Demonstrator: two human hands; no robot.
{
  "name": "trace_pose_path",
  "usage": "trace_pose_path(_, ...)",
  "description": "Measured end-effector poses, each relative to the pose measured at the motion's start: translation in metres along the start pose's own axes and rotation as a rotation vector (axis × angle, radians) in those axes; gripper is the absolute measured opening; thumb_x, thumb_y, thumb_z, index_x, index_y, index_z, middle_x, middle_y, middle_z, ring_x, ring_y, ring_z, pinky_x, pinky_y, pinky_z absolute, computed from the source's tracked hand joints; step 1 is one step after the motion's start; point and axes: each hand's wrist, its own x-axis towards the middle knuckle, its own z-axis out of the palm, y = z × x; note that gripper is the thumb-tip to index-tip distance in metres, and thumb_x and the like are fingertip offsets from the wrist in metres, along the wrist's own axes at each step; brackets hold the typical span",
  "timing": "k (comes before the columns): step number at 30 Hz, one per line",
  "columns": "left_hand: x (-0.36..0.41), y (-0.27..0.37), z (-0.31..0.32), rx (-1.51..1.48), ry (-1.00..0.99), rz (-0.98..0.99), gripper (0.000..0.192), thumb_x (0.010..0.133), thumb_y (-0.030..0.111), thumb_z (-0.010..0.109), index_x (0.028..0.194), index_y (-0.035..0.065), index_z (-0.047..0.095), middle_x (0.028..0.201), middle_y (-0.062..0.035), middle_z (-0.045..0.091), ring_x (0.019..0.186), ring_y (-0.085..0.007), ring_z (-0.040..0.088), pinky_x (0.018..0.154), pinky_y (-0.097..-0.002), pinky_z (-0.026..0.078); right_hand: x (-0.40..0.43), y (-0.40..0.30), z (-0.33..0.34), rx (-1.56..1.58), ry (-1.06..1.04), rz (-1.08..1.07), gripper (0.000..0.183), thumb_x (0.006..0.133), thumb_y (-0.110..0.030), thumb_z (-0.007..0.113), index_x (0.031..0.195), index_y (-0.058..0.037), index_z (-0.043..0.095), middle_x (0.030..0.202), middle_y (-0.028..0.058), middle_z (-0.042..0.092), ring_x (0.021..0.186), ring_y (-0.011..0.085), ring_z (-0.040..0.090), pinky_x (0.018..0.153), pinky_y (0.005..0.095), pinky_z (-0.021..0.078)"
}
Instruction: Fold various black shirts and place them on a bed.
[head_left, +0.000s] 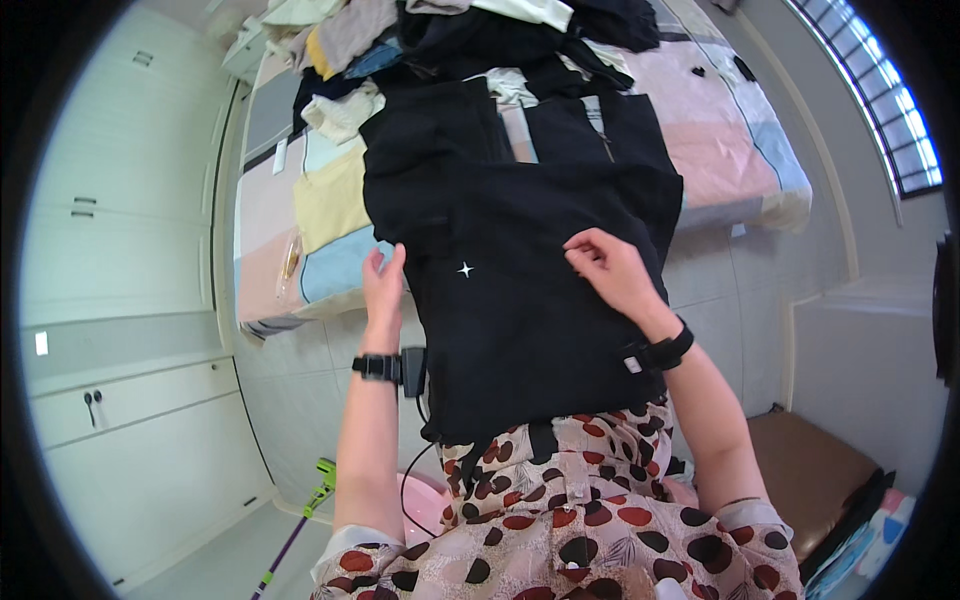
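Observation:
A large black zip-front garment (525, 330) hangs over the bed's edge toward my body, its lower end in front of my waist. It bears a small white star mark, and a zip shows in its upper part. At the garment's left edge is my left hand (384, 285), thumb and fingers apart; I see nothing between them. My right hand (611, 274) is over the garment's right half with loosely curled fingers. Whether these fingers pinch any cloth is not clear. Both wrists wear black straps with small devices.
Across the bed (720, 142) lies a patchwork-patterned cover. A heap of clothes (450, 37) fills its far side, and a yellow cloth (334, 199) lies left of the garment. White cabinets (127, 187) stand left. A purple-and-green mop (304, 514) and a pink basin (420, 502) are on the floor.

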Motion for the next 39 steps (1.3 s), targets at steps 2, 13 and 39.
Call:
trace_pose_path(2, 0.024, 0.001, 0.0, -0.077, 0.047, -0.114, 0.055, 0.09, 0.03, 0.071, 0.13, -0.0012, 0.048, 0.122, -0.0102, 0.058, 0.103, -0.0182, 0.061, 0.091, -0.0335, 0.049, 0.003, -0.016, 0.026, 0.01, -0.088, 0.0, 0.014, 0.088, -0.011, 0.068, 0.098, -0.0011, 0.067, 0.082, 0.0068, 0.067, 0.072, 0.0118, 0.064, 0.068, 0.0247, 0.0515)
trace_pose_path(13, 0.061, -0.008, -0.024, -0.445, -0.224, -0.142, 0.065, 0.084, 0.017, 0.075, 0.137, -0.0035, 0.045, 0.118, -0.012, 0.061, 0.106, -0.0197, 0.06, 0.085, -0.0313, 0.05, -0.029, -0.009, 0.068, -0.08, -0.33, 0.085, 0.018, 0.089, -0.014, 0.067, 0.102, -0.0021, 0.067, 0.085, 0.0065, 0.068, 0.074, 0.0134, 0.064, 0.072, 0.026, 0.0524)
trace_pose_path(39, -0.21, 0.073, -0.014, -0.099, -1.388, 0.076, 0.029, 0.086, 0.02, 0.076, 0.099, -0.0002, 0.06, 0.073, 0.0046, 0.058, 0.066, -0.0027, 0.051, 0.056, -0.0227, 0.04, -0.076, -0.042, 0.019, 1.423, -0.362, 0.5, 0.065, 0.098, -0.051, 0.048, 0.131, 0.0044, 0.051, 0.122, 0.0188, 0.063, 0.105, 0.0252, 0.066, 0.095, 0.0372, 0.0526)
